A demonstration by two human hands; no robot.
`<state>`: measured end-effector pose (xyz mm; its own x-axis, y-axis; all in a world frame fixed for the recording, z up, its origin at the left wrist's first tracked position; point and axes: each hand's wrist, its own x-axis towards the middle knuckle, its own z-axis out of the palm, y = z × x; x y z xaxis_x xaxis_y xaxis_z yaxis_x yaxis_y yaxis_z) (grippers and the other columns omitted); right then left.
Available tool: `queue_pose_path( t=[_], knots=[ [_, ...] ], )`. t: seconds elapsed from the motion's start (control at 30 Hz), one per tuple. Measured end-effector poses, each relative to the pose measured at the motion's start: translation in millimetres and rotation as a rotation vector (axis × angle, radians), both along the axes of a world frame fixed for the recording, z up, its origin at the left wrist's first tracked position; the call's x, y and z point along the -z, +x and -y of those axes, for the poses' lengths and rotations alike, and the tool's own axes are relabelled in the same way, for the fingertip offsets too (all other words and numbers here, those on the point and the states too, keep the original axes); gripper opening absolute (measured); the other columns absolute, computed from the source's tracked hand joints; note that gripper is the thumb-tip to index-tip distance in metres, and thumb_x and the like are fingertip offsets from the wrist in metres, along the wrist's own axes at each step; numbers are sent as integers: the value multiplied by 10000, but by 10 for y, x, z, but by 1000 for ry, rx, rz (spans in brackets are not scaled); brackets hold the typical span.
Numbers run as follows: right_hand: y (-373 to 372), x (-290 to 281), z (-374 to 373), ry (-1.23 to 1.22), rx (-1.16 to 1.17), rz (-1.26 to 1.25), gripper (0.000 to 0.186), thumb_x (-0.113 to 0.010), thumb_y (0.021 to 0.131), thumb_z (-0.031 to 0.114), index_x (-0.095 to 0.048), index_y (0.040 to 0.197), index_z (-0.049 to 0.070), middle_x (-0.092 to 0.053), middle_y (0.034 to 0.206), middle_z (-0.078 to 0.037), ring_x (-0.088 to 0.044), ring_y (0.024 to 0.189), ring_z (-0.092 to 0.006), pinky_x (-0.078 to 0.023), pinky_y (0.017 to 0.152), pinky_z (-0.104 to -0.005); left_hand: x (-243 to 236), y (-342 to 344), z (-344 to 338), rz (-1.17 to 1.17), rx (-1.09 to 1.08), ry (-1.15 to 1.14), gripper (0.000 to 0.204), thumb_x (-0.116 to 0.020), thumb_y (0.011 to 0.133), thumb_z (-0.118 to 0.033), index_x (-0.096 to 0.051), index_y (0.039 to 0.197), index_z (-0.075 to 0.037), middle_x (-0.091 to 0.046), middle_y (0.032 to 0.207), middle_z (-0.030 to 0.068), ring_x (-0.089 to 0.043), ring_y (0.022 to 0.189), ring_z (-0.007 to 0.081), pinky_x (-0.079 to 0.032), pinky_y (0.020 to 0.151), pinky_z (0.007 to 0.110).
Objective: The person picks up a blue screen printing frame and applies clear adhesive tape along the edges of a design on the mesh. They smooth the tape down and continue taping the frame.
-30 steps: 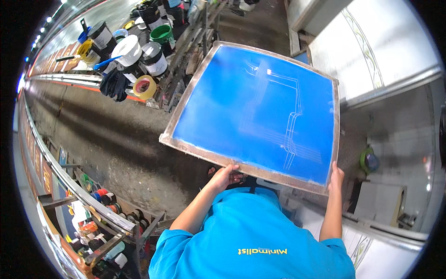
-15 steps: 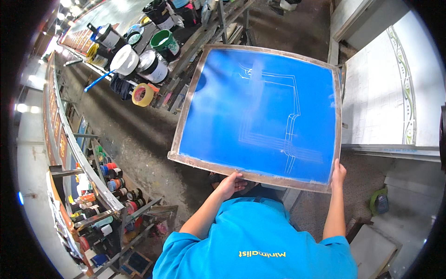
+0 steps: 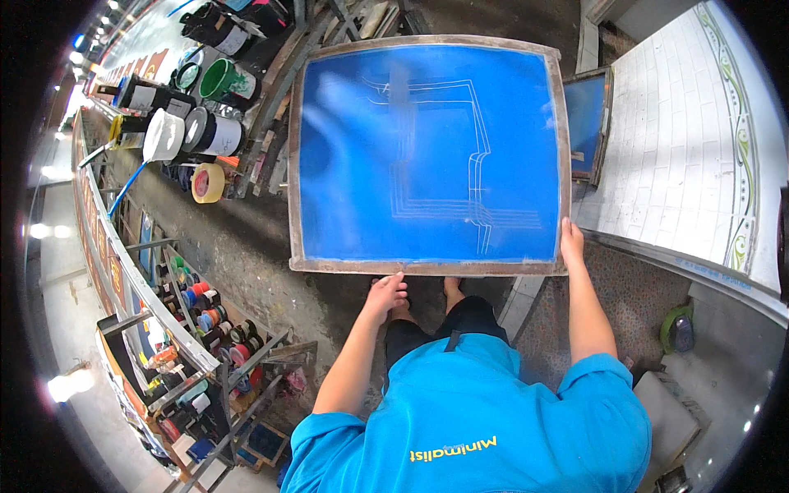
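Note:
A large screen-printing frame (image 3: 345,181) hangs before me, its mesh coated blue with thin pale line tracings and its border brown and worn. My left hand (image 3: 386,297) is closed at its near edge, left of the middle, fingers curled and the thumb touching the border. The right-hand edge near the close corner is gripped by my right hand (image 3: 572,244); its other fingers are mostly hidden behind the frame. Past that edge a second, smaller blue screen (image 3: 585,123) in a brown frame is partly covered by the first.
At the upper left, a bench holds a white bucket (image 3: 164,134), a green tub (image 3: 228,80) and a roll of tape (image 3: 208,182). Lower left stands a rack of bottles (image 3: 205,316). A white brick-patterned panel (image 3: 674,131) lies on the right, with a green cap-like item (image 3: 678,329) below it.
The frame has moved left and away from me and turned to lie straighter. Both hands went with it. More of the second screen and my legs now show.

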<state>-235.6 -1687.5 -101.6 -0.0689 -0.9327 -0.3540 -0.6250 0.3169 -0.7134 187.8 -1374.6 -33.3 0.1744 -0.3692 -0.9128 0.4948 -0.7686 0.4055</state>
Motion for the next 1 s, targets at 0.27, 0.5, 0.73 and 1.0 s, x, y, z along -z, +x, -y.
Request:
queue_pose_path(
  t=[0.27,0.5,0.73,1.0],
  knots=[
    [52,391,-25,220,-34,-121,606,-454,1063,490,-673,1202,-57,-703,1175,-232,-658,1105,-348,-474,959,-425,-482,610,-177,503,-44,-198,435,-671,991,-300,-614,1293,9,-678,1040,46,-627,866,91,-516,701,242],
    [293,299,-36,178,30,-305,585,-500,1027,479,-649,1266,-34,-657,1261,-280,-616,1193,-410,-456,1000,-467,-367,1624,75,1031,303,-186,538,-712,950,-364,-603,1346,-15,-644,1263,199,-667,1066,271,-520,931,376],
    [1313,-154,-632,-280,129,-297,595,-608,988,471,-607,1305,-32,-670,1244,-236,-625,1185,-373,-474,1017,-444,-133,1567,795,1451,555,-433,667,-664,969,-376,-454,1480,-1,-443,1512,288,-440,1389,443,-355,1145,496],
    [3830,-928,-1615,751,540,1472,706,-417,1012,642,-495,1396,56,-594,1341,-180,-579,1215,-310,-443,1050,-470,-825,317,1445,653,705,-1081,637,-341,1057,-439,-426,1523,-13,-308,1631,232,-237,1536,379,-124,1253,496]
  ],
)
